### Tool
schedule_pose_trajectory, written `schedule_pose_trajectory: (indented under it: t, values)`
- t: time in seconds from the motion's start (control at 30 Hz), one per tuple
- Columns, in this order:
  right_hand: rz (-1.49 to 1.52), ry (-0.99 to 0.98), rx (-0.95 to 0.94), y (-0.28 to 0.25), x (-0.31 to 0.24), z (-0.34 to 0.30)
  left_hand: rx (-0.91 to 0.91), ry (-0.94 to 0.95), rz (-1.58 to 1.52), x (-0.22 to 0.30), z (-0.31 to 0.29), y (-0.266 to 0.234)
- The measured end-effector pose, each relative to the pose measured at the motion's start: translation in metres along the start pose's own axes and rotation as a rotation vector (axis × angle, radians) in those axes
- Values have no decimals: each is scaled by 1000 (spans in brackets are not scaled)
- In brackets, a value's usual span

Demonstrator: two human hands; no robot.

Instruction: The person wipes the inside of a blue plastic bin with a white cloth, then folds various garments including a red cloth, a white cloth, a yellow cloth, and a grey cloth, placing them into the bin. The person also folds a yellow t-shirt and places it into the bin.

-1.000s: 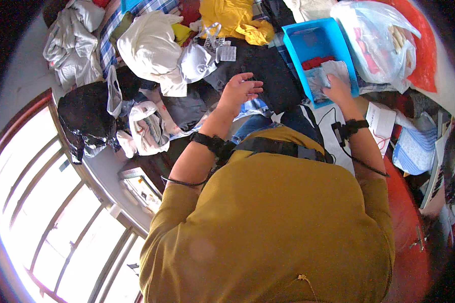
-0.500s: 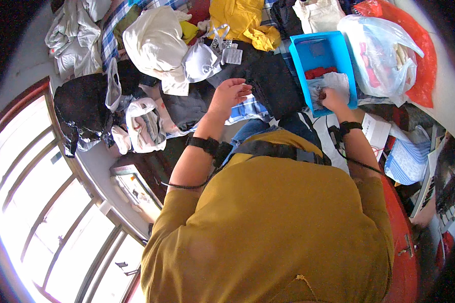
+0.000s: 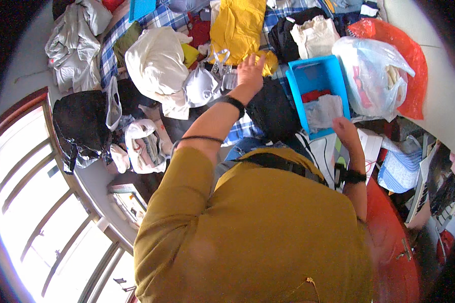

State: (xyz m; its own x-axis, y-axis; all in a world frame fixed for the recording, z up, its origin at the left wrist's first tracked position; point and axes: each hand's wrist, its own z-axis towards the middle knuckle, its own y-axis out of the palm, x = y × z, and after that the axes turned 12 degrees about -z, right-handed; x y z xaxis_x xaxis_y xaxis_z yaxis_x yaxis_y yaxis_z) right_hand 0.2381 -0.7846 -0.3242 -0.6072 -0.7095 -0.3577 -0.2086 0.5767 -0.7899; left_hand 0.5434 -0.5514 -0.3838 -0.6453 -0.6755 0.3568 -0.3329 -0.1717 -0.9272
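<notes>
My left hand (image 3: 250, 76) reaches out over the lower end of a mustard-yellow garment (image 3: 236, 30), its fingers spread and holding nothing. A light lavender bra (image 3: 201, 87) lies just to its left, and a folded black garment (image 3: 274, 108) is below it. My right hand (image 3: 345, 132) is at the near right corner of a blue plastic bin (image 3: 312, 61). Its fingers are small and blurred, so their grip is unclear. Inside the bin a folded pale grey cloth (image 3: 322, 112) lies in front of a dark red cloth (image 3: 316, 95).
A clear plastic bag (image 3: 371, 76) of clothes sits right of the bin, over a red plastic bag (image 3: 418, 86). White cloth (image 3: 156, 63) is heaped at left. Behind the bin lies a folded cream garment (image 3: 316, 36). Black bags (image 3: 81, 121) stand far left, beside a window (image 3: 40, 202).
My left hand has moved up and forward to the yellow garment. The right hand has drawn back from the cloth inside the bin to its near corner. The view has shifted slightly.
</notes>
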Motion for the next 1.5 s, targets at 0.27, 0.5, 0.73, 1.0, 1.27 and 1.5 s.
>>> schedule_pose_trajectory:
  t: [0.27, 0.5, 0.73, 1.0, 1.27, 1.5]
  values:
    - [349, 207, 4, -42, -16, -73, -486, 139, 278, -3, 55, 27]
    - [373, -17, -11, -92, -80, -67, -64, -167, -687, 18, 7, -78]
    - [881, -329, -168, -78, -190, -22, -455, 248, -1300, 80, -87, -169]
    - [659, -286, 109, -83, -205, -17, -66, 33, -1146, 31, -128, -206]
    - [312, -649, 275, -110, -216, -34, 110, -114, -1620, 36, -134, -211]
    - [1065, -464, 277, -155, -225, -36, -336, -19, -1780, 24, -122, -258]
